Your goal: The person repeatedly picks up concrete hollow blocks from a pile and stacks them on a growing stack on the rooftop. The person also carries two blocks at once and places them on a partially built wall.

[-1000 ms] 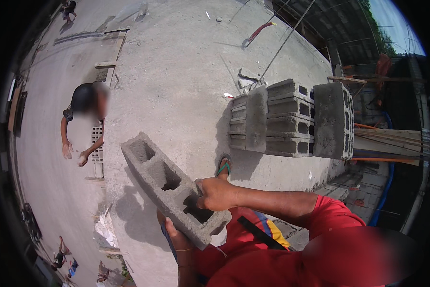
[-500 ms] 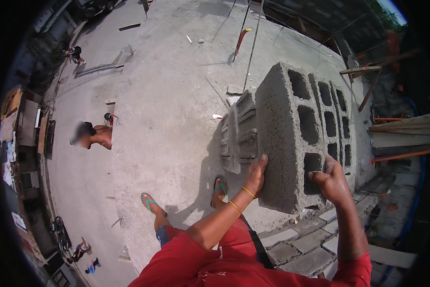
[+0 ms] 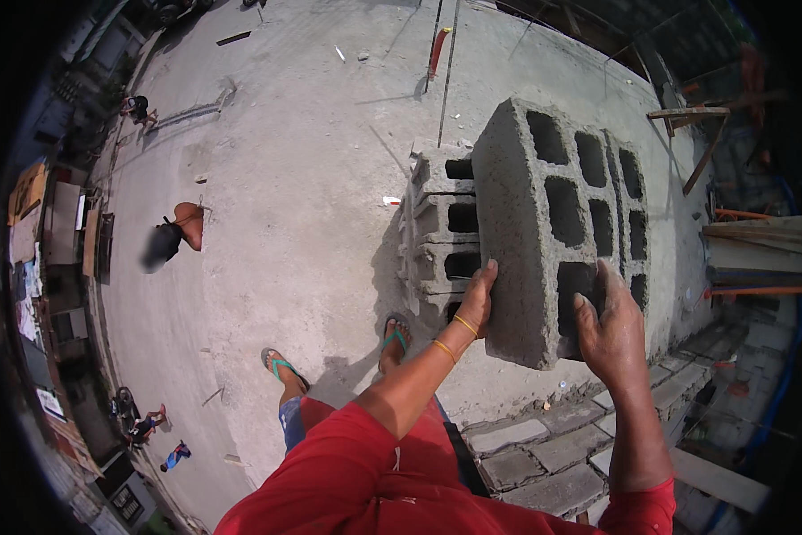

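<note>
A grey concrete hollow block [image 3: 504,259] stands on end right of centre, its open cells facing right. My left hand [image 3: 479,301] presses against its plain left side near the bottom, fingers mostly hidden. On its lower cell, my right hand [image 3: 617,328] grips the edge, thumb by the opening and fingers over the wall. Close beyond, another hollow block [image 3: 634,203] stands upright, partly covered by the one I hold. To the left, a stack of hollow blocks [image 3: 425,234] shows dark cells.
Concrete slab [image 3: 303,178] spreads ahead, with a steel bar and an orange-red tube [image 3: 437,53] rising from it. Laid blocks [image 3: 544,450] form a ledge at the lower right. Planks [image 3: 758,254] lie at far right. A person [image 3: 187,227] is beyond the slab's left edge.
The held block sits slightly higher and further left in the picture. My right thumb has come back from the lower cell. The stack's cells now show as my view has shifted.
</note>
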Demonstrator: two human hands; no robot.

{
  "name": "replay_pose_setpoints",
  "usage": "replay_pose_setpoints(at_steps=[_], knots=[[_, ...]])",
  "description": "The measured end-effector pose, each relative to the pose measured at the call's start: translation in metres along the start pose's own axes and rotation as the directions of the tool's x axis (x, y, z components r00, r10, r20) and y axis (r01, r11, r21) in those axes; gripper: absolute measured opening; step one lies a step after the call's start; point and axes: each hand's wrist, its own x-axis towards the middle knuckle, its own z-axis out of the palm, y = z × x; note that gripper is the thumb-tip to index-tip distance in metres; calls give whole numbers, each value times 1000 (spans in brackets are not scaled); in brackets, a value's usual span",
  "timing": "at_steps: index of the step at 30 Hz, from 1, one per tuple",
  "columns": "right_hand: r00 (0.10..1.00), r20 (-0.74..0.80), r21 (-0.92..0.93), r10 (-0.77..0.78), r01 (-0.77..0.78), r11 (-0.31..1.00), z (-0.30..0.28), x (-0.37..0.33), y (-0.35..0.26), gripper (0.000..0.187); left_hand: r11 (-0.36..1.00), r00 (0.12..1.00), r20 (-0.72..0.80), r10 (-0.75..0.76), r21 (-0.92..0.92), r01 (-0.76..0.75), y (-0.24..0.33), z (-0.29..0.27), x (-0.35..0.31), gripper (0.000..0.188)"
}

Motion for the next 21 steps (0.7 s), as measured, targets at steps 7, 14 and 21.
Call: replay_pose_setpoints(at_steps=[7, 14, 21], knots=[[950, 120, -197, -287, 307, 931, 25, -33, -16, 49, 937, 968, -173, 182, 329, -118, -4, 7, -2, 73], [957, -34, -104, -287, 282, 954, 74, -47, 8, 47, 28, 746, 55, 664, 995, -98, 27, 12, -31, 45], [960, -115, -70, -256, 249, 966, 101, -60, 21, 50, 348, 969, -102, 225, 937, 17, 70, -60, -119, 48]])
